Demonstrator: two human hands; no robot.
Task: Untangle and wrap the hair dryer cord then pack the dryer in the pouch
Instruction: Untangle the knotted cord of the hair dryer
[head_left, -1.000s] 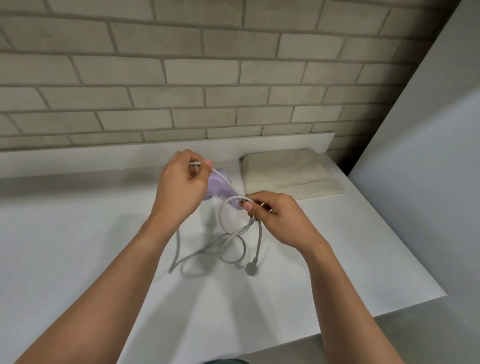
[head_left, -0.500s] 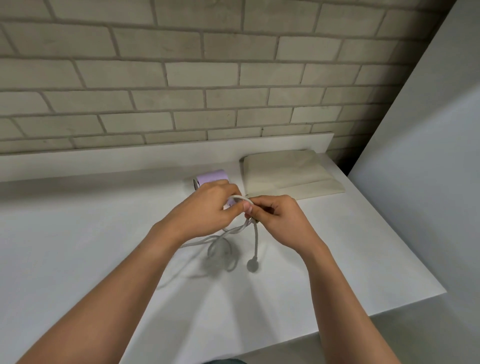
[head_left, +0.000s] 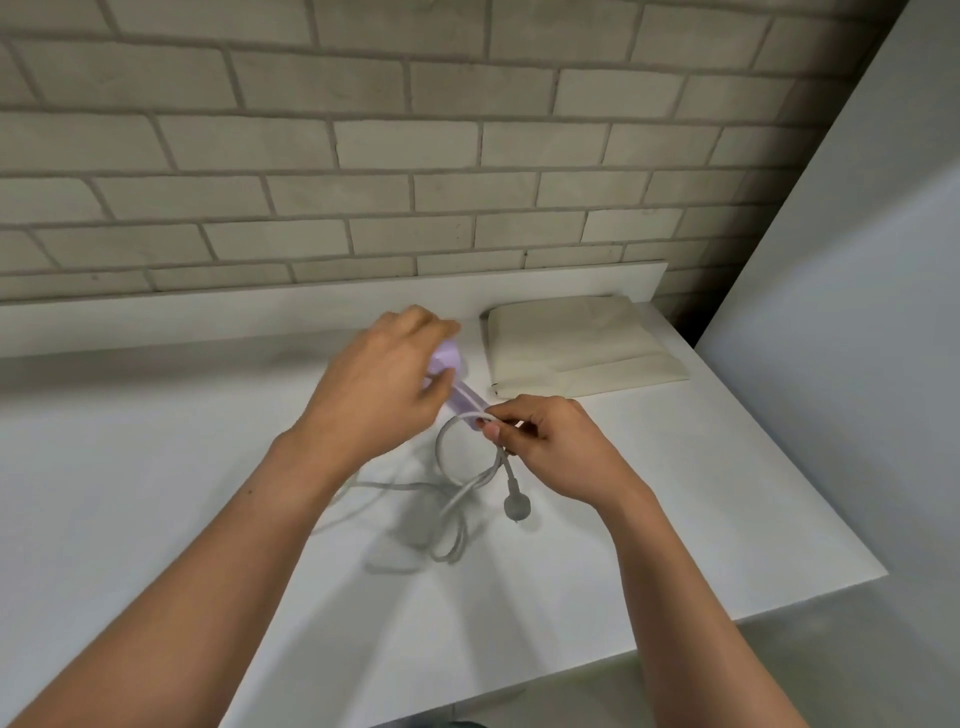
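Wrapping: left hand (head_left: 379, 384) grip curled round dryer (head_left: 464, 399), steadying it; right hand (head_left: 550, 447) grip pinching cord (head_left: 440, 441) loop so coil holds.

Both bare forearms reach in from the near edge and converge ahead of the person. The left hand (head_left: 382, 387) is the farther one, back up and slightly blurred, fingers curled over the hair dryer (head_left: 444, 358), thumb tucked beneath. The right hand (head_left: 553, 447) sits nearer and to the right, knuckles up, its fingers (head_left: 514, 413) and thumb pinching a loop of cord (head_left: 439, 441).
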